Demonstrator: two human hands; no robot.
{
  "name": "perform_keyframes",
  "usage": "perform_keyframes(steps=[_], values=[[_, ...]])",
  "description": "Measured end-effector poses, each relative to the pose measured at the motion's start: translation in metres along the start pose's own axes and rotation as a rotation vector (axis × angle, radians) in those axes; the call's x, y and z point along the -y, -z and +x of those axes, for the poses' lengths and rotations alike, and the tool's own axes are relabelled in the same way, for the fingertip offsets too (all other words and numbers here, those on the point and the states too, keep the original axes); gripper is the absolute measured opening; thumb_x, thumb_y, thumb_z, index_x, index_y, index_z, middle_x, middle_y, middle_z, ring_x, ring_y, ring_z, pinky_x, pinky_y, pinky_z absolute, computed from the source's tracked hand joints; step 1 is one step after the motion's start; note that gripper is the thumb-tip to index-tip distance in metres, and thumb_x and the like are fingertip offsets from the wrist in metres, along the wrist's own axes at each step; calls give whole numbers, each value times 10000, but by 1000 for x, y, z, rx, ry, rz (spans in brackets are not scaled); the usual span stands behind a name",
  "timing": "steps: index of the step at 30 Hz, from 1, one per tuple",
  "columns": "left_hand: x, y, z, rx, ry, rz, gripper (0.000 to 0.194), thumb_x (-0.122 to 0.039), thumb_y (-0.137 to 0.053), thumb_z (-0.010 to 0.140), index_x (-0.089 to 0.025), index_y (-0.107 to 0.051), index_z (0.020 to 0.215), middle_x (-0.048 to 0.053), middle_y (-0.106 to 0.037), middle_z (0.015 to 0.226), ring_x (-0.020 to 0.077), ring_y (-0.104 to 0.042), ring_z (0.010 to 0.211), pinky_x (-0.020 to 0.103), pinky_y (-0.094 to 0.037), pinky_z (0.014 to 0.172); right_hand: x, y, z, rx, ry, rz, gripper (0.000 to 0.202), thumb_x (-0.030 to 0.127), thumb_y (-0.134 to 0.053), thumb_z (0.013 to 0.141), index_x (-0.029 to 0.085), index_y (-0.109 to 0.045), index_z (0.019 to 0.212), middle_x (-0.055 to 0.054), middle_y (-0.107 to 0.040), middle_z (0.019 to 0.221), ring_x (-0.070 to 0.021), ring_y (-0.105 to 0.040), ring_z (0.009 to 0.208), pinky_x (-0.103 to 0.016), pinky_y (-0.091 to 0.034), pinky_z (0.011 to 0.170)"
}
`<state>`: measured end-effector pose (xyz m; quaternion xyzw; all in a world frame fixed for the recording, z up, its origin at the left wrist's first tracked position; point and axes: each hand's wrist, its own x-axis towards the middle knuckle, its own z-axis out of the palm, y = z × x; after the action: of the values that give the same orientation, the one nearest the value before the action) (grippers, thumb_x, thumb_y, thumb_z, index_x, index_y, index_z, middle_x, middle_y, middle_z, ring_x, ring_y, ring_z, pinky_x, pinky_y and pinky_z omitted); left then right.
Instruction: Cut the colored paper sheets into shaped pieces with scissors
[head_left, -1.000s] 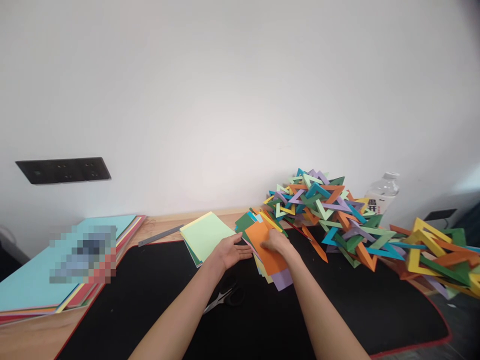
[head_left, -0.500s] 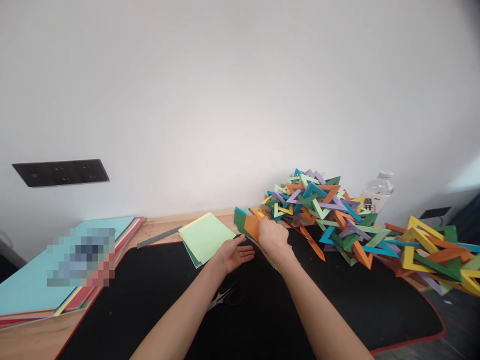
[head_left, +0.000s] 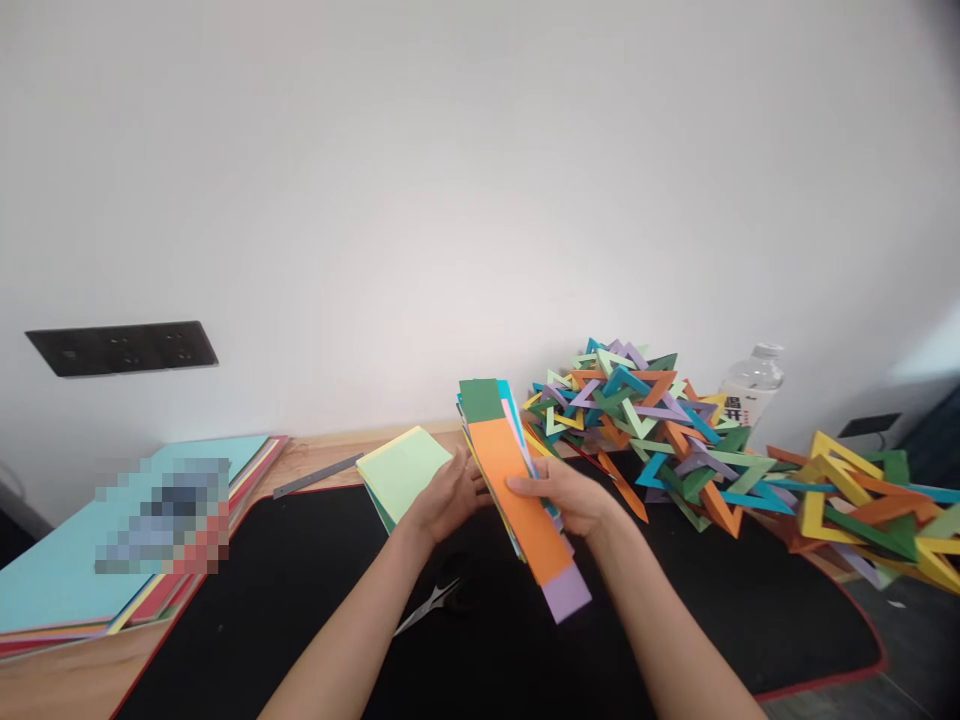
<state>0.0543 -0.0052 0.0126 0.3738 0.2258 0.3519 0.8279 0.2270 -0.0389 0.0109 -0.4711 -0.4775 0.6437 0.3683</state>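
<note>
Orange, green and purple paper strips (head_left: 499, 450) sit pinched in the right hand (head_left: 571, 495) over the black mat (head_left: 502, 670), likely so none slip away, with the left hand (head_left: 448, 497) spread beside them.

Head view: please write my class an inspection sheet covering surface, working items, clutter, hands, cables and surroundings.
Surface: black mat with red edging on a wooden table.
Working items: coloured paper strips, stacked; light green paper lying left of them.
Clutter: scissors, ruler, large coloured sheets, folded paper shapes, bottle.
Hands: right hand grips the strips; left hand open beside them, contact unclear.
Cables: too small to tell near the right-side socket.
Surroundings: pale wall, dark socket panel at left.
</note>
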Motion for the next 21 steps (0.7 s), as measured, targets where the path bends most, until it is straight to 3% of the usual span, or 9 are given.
perform_keyframes(steps=[3,5,12,21], values=[[-4,-13,-10,54,-27,-32,624,-608,-427,858,-73,-642,1097,208,-684,1090,341,-589,1105,435,-418,963,-13,-17,-8,38,17,143,489,449,-802,629,93,-661,933,-92,-696,809,-208,-670,751,-340,-517,721],[-4,-17,-14,33,-31,-45,612,-581,-427,874,-46,-642,1080,220,-703,1022,347,-627,1041,443,-440,939,-20,-28,-8,62,30,238,472,437,-827,585,93,-660,862,-69,-690,752,-178,-660,677,-318,-515,693],[-1,-2,-9,-162,-120,-155,476,-501,-493,873,-71,-608,1040,110,-731,747,284,-713,778,420,-528,826,-36,-51,-6,124,36,477,422,371,-833,602,74,-654,844,-80,-697,731,-159,-657,654,-291,-514,675],[-4,2,-13,-157,-204,-287,473,-497,-425,880,-112,-580,1109,160,-706,967,350,-660,993,540,-512,846,-43,-64,-26,166,75,577,390,313,-819,643,61,-661,895,-98,-712,768,-160,-673,634,-251,-513,631]])
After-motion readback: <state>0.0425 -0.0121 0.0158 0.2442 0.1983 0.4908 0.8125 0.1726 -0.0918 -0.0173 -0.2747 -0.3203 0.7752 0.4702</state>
